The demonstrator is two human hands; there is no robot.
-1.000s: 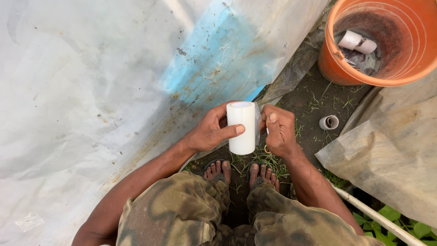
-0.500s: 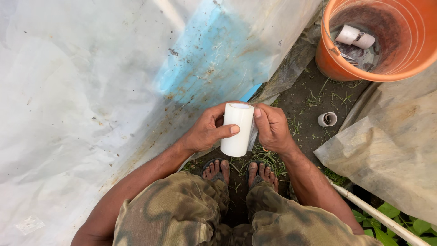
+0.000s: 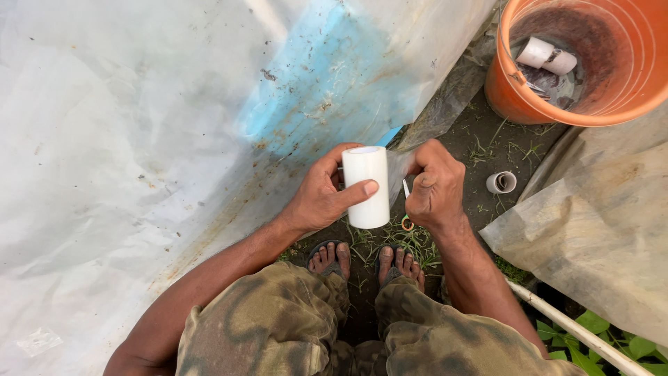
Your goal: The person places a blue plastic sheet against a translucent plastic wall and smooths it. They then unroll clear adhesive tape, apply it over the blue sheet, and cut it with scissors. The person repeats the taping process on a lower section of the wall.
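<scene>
The left hand (image 3: 321, 202) wraps the white tape roll (image 3: 367, 186), probably light and stiff, while the right hand (image 3: 435, 188) pinches its thin clear film end (likely clingy) just beside.

This is an outdoor farm or garden plot: dark soil with grass (image 3: 417, 244) underfoot, a dirty white plastic sheet (image 3: 139, 139) at 9 o'clock, an orange bucket (image 3: 591, 90) at 1 o'clock, green leaves (image 3: 598, 334) at 4 o'clock.
</scene>
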